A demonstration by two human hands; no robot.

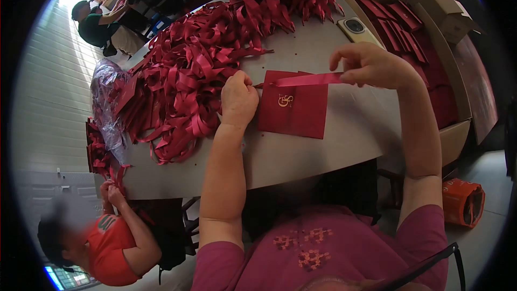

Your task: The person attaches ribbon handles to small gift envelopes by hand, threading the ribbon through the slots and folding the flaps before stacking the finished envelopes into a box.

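One red bag [301, 113] lies on the tabletop [361, 121], where the right hand [372, 67] pinches its ribbon [309, 80] out straight and the left hand [239, 99] curls by the bag's edge, gripping or not I can't tell, so this looks like ribbon-pulling, next needing a steady tug.
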